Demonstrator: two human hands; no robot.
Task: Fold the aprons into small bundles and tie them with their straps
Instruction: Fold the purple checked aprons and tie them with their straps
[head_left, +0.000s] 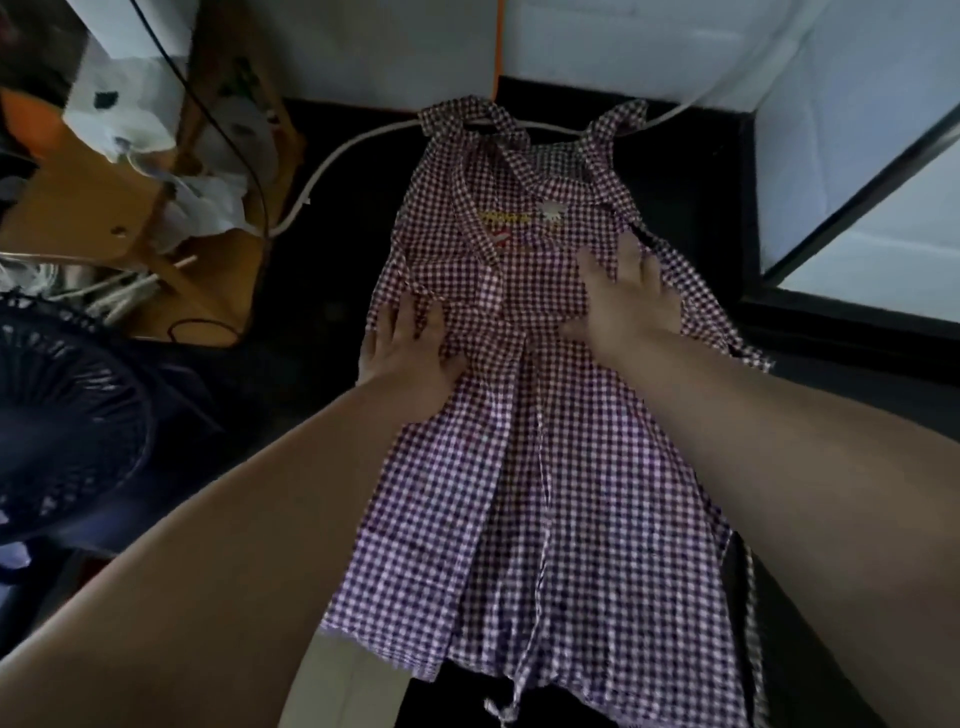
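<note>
Head view shows a dark bench (332, 291) with a purple-and-white checked apron (545, 467) spread lengthwise across it, bib end away from the person and hem hanging off the near edge. Both hands lie flat with fingers spread at the waist of the cloth, holding nothing: the left hand (410, 358) presses near the left edge, the right hand (623, 306) a little farther up, right of centre. This looks like the smoothing step, before any fold is made. Next, the long sides probably need bringing in toward the middle crease, with the neck straps (483, 111) and the side strap (727, 322) kept free for tying later. A small embroidered patch (506, 221) sits on the bib.
</note>
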